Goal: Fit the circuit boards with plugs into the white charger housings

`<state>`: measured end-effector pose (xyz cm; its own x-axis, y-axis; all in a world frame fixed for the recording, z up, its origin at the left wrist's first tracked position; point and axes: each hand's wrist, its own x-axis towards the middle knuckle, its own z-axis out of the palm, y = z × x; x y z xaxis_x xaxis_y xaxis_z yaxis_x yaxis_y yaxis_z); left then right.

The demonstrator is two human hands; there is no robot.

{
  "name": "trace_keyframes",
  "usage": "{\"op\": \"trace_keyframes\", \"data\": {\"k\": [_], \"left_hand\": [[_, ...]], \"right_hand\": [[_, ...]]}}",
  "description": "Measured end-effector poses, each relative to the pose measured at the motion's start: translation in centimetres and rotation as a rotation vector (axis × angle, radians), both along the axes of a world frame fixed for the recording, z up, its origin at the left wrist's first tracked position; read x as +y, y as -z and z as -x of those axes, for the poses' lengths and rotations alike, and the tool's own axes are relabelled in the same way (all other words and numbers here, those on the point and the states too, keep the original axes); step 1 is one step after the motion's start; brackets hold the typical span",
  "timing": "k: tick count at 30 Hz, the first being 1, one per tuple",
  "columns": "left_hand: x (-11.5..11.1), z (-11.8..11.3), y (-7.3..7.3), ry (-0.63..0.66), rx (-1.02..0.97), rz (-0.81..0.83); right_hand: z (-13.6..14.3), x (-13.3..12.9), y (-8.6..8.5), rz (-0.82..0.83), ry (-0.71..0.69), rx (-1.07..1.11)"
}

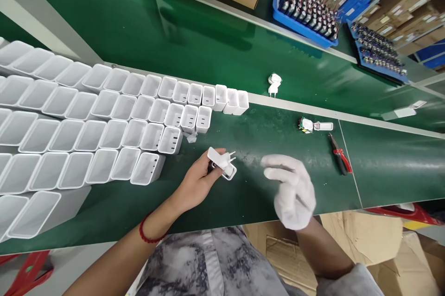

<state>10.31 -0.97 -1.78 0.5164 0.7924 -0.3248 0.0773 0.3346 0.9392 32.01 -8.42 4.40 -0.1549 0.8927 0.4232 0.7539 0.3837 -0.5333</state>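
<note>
My bare left hand (200,178), with a red cord at the wrist, grips a white plug adapter (225,162) between thumb and fingers. Two pins stick out to the right from it. A white open-ended housing (230,173) shows just below the plug, in the same grasp. My right hand (292,189) wears a white glove and hovers over the bench to the right, apart from the plug. Its upper fingers point left with a gap between them, and I see nothing held there.
Rows of white open-topped housings (99,136) fill the bench's left. A white plug part (274,85) sits at the back ledge. Rightward lie a circuit assembly (306,125) and red-handled pliers (340,159). A blue tray (295,20) of parts rests on the shelf above.
</note>
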Motion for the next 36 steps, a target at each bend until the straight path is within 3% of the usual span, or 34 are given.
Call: {"op": "trace_keyframes", "data": {"k": [4, 7, 9, 13, 16, 19, 24, 32, 36], "left_hand": [[0.3, -1.4, -1.2, -0.077, 0.017, 0.06], [0.9, -2.4, -2.9, -0.089, 0.011, 0.081], [1.4, -2.8, -4.3, -0.066, -0.041, 0.084], [2.3, -2.6, -6.7, -0.047, -0.187, 0.13], [2.6, -2.4, -7.2, -0.058, -0.234, 0.17], [2.6, -2.5, -6.8, -0.044, -0.274, 0.201], [2.6, -2.8, -6.3, -0.037, -0.304, 0.206], [3.2, -2.8, -6.4, -0.014, -0.3, 0.177], [3.3, -2.0, -6.0, 0.024, -0.175, 0.142]], "right_hand": [[2.0, 1.3, 1.6, 0.165, -0.001, -0.25], [2.9, 2.1, 2.6, 0.297, 0.036, -0.161], [2.7, 2.5, 2.5, 0.35, 0.089, 0.088], [1.5, 3.3, 0.7, 0.646, 0.31, 0.89], [0.8, 4.1, -0.4, 0.745, 0.406, 1.308], [0.4, 4.6, -0.4, 0.778, 0.385, 1.476], [0.2, 4.9, 0.0, 0.808, 0.381, 1.536], [-0.4, 5.9, 0.3, 0.816, 0.403, 1.449], [-1.3, 7.3, 0.4, 0.683, 0.442, 1.22]]}}
